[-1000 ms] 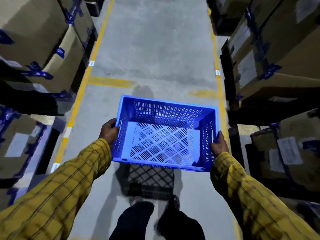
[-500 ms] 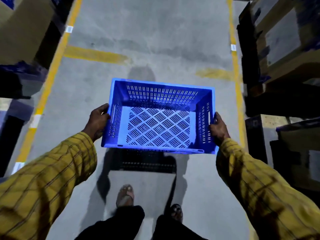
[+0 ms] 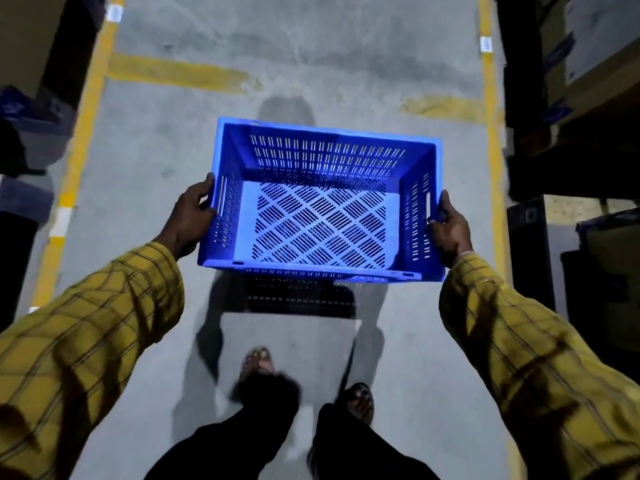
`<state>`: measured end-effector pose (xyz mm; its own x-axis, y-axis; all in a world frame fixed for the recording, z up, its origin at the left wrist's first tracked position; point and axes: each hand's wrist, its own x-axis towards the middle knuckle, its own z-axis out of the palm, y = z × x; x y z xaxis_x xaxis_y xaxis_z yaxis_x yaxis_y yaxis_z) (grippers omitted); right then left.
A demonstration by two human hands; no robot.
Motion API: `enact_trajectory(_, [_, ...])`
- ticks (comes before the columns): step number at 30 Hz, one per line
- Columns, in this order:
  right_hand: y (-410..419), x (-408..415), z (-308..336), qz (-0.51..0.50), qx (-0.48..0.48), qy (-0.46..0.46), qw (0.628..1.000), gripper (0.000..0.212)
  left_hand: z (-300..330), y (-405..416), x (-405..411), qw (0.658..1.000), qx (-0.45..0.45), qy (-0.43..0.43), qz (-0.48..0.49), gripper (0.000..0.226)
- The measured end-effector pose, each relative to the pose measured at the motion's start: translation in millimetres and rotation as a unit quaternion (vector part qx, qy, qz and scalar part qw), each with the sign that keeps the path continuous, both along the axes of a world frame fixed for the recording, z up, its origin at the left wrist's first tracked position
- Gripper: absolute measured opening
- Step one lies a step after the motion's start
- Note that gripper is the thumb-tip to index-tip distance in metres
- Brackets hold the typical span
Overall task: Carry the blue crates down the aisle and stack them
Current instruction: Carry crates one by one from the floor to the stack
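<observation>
The empty blue crate point(image 3: 325, 202) hangs level over the aisle floor point(image 3: 311, 64), left hand point(image 3: 188, 216) and right hand point(image 3: 450, 230) gripping its end walls as before; yellow cross-lines point(image 3: 176, 72) have drawn nearer. Shelving point(image 3: 571, 98) flanks both sides.

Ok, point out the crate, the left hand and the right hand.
crate point(image 3: 322, 226): head view, slotted floor.
left hand point(image 3: 190, 216): head view, back of hand.
right hand point(image 3: 450, 230): head view, back of hand.
</observation>
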<state>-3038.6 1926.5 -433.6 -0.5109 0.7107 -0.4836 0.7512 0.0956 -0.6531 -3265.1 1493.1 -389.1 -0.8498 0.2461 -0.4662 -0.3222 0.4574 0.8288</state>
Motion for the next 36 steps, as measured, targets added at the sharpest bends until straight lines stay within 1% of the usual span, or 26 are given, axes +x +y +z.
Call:
enact_trajectory(5, [-6.2, 7.5, 1.8, -0.012, -0.010, 0.000, 1.000, 0.073, -5.1, -8.5, 5.2, 0.999, -0.008, 0.011, -0.040, 0.060])
enact_trajectory(9, [-2.8, 7.8, -6.4, -0.006, 0.008, 0.011, 1.000, 0.071, -14.1, -13.9, -3.6, 0.999, -0.004, 0.018, -0.046, 0.061])
enact_trajectory(12, [-5.9, 9.4, -0.5, 0.011, 0.017, 0.020, 1.000, 0.067, -18.6, -14.2, -3.9, 0.999, -0.004, 0.025, -0.044, 0.060])
enact_trajectory(16, [-10.1, 13.3, 8.9, 0.007, 0.004, 0.044, 0.999, 0.065, -17.1, -14.0, 7.8, 0.998, -0.007, 0.027, -0.056, 0.063])
enact_trajectory(18, [-6.5, 12.6, 10.3, -0.023, -0.015, 0.063, 0.998, 0.065, -19.4, -15.6, 18.2, 0.996, -0.017, 0.042, -0.078, 0.063])
enact_trajectory(20, [-3.9, 9.1, 13.4, -0.073, -0.050, 0.088, 0.992, 0.064, -24.4, -16.4, 32.5, 0.991, -0.045, 0.074, -0.098, 0.061])
enact_trajectory(21, [-3.3, 6.3, 13.9, -0.088, -0.061, 0.097, 0.989, 0.064, -26.1, -15.1, 39.0, 0.989, -0.063, 0.090, -0.096, 0.059])
enact_trajectory(24, [-4.9, 1.1, 14.3, -0.092, -0.066, 0.117, 0.987, 0.063, -29.1, -4.8, 47.0, 0.983, -0.109, 0.133, -0.063, 0.056])
enact_trajectory(29, [-2.3, 4.4, 5.3, -0.082, -0.083, 0.133, 0.984, 0.064, -37.6, -3.9, 39.1, 0.980, -0.098, 0.171, -0.034, 0.052])
enact_trajectory(33, [-2.5, 9.3, 9.1, -0.080, -0.116, 0.154, 0.978, 0.065, -40.6, -7.0, 37.5, 0.983, -0.070, 0.169, -0.015, 0.050])
enact_trajectory(36, [-8.5, 5.3, 10.5, -0.064, -0.135, 0.152, 0.977, 0.065, -41.1, -15.1, 31.2, 0.982, -0.071, 0.174, 0.001, 0.049])
